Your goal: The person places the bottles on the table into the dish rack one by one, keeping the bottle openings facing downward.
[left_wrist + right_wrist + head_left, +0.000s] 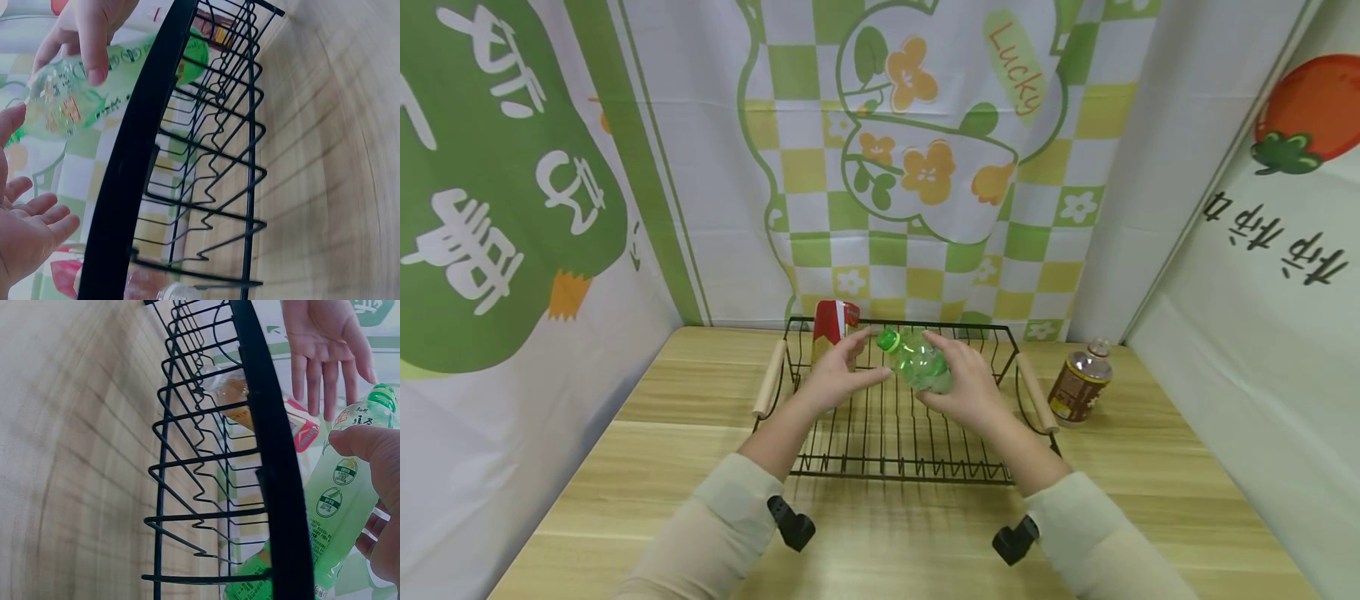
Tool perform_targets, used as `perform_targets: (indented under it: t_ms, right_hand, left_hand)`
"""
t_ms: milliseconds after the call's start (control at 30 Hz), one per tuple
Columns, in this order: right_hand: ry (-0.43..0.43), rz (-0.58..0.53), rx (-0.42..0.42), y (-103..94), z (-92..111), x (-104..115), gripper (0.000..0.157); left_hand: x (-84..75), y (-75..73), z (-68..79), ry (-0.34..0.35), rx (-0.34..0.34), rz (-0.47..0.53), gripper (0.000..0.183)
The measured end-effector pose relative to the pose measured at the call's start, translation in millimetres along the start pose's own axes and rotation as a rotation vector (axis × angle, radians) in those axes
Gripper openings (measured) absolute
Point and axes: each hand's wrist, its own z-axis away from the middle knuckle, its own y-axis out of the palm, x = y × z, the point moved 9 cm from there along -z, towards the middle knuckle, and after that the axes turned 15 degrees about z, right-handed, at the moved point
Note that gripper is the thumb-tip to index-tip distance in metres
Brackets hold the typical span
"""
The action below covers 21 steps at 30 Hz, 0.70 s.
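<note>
My right hand (968, 385) grips a green-tinted clear plastic bottle (919, 363) around its body, above the wire rack. The bottle is tilted, its green cap (888, 340) pointing left. My left hand (838, 375) is beside the cap end, fingers extended and thumb apart, holding nothing. In the right wrist view, the thumb presses the labelled side of the bottle (344, 500), and the left palm (325, 331) faces it. A black wire dish rack (898, 479) with wooden handles lies below both hands. A red and yellow package (832, 323) is at its left side, partly hidden by my left hand.
A bottle with a brown label (1078, 390) stands on the wooden table (685, 433), right of the rack's wooden handle (1036, 392). Part of a clear container (225, 384) shows beside the red package. Printed curtains (715, 167) surround the table's back and sides.
</note>
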Motion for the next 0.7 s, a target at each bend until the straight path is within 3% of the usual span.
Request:
perform_targets:
  t_ms: [400,700]
  right_hand:
    - [-0.107,0.114,-0.016,8.4,3,16,0.087]
    - [-0.196,0.19,-0.02,10.8,5,26,0.083]
  left_hand:
    - [-1.3,14.3,-0.3,0.002,0.043,0.041,0.08]
    - [-0.2,14.2,-0.6,0.012,0.048,-0.053,0.071]
